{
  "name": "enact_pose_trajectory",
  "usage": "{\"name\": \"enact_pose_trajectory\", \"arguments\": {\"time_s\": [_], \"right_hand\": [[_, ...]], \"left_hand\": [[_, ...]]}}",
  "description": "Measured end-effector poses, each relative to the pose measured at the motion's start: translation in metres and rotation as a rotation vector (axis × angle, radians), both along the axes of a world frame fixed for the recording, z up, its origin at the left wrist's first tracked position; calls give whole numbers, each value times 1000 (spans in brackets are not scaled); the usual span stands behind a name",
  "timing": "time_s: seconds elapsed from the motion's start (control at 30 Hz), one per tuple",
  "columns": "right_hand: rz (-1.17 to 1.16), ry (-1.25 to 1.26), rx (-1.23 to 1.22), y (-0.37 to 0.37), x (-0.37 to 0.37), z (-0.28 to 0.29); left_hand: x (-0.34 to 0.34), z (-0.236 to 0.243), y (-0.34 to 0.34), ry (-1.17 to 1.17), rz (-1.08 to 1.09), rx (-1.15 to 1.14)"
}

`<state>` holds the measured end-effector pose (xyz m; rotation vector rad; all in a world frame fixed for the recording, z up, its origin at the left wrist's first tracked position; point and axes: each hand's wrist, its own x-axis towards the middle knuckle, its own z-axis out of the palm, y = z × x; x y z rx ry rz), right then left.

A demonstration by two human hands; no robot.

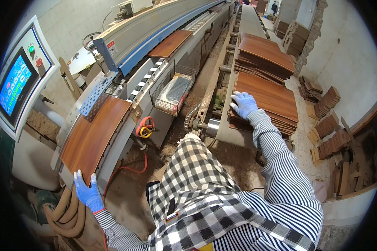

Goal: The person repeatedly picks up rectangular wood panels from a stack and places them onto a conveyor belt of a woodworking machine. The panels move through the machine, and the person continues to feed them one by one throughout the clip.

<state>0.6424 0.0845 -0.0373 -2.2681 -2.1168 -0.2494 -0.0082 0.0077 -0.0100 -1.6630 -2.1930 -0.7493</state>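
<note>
My left hand [88, 193], in a blue and white glove, touches the near end of a reddish-brown wood board [97, 140]. Its thumb and fingers are spread apart at the board's edge. This board lies on the machine's infeed, its far end beside a perforated blue guard plate [97, 95]. Over on the right, my right hand [244, 104], gloved alike, rests with fingers apart on the left edge of a stack of similar boards [267, 94]. Its fingertips reach the edge of the top board; what lies beneath them is hidden. Another board [171, 43] lies farther along the machine.
A control panel [16, 83] stands at the left. Scissors with red and yellow handles [145, 127] hang on the machine's side below a wire basket [174, 90]. A second board stack [266, 52] sits farther up the roller conveyor [228, 62]. Wood pieces [331, 142] lie along the right wall.
</note>
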Motion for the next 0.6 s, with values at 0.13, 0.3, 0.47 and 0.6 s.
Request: {"name": "enact_pose_trajectory", "arguments": {"time_s": [0.13,0.3,0.47,0.6], "right_hand": [[-83,64,-76,-19,-14,13],[-6,-51,-57,-22,-5,21],[85,-87,-315,4,3,35],[173,-65,-134,-5,5,23]], "left_hand": [[-1,-2,-2,18,9,7],[3,-1,0,8,6,13],[-1,-1,-1,11,-6,9],[3,-1,-3,11,20,1]]}}
